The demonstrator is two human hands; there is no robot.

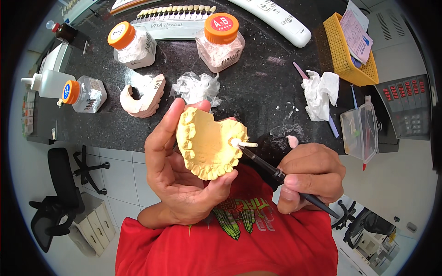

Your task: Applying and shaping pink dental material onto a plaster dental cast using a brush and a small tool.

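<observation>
My left hand (172,184) is closed around a yellow plaster dental model (205,142), its tooth row facing up. It holds the model just off the dark counter's front edge. On the model's right side sits a small white lump (235,142) with a short pale peg (248,144) sticking out of it. In my right hand (315,177), a slim dark-handled brush (267,166) is pinched between thumb and fingers. Its tip reaches the white lump; whether it touches is hard to make out.
On the dark counter (258,99) stand orange-lidded powder jars (221,46), a pinkish dental model (147,99), crumpled tissues (195,87), a tooth shade guide (177,28) and a white remote control (276,20). Rightward are a yellow basket (338,55), a clear plastic box (357,126) and a digital panel (407,108).
</observation>
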